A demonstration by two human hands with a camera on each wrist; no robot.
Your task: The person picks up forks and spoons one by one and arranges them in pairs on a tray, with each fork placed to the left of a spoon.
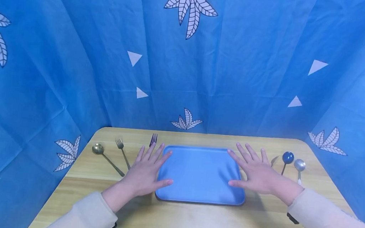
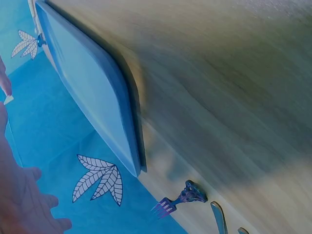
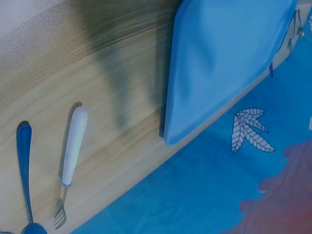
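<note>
A blue rectangular tray (image 1: 201, 174) lies in the middle of the wooden table. My left hand (image 1: 145, 172) is spread over its left side, palm down, fingers straight and holding nothing. Over the right side spreads my right hand (image 1: 255, 173), likewise without anything in it. Just beyond the left fingertips is a dark purple fork (image 1: 153, 139), whose handle shows in the left wrist view (image 2: 192, 193). Near the right hand lies a fork with a white handle (image 3: 75, 146), mostly hidden behind that hand in the head view.
Left of the tray are a bronze-coloured spoon (image 1: 98, 149) and a slim fork (image 1: 120, 144). On the right lie a dark blue spoon (image 1: 288, 157) and a silver spoon (image 1: 299, 165) with a white handle. A blue patterned cloth (image 1: 247, 62) hangs around the table (image 1: 187, 221).
</note>
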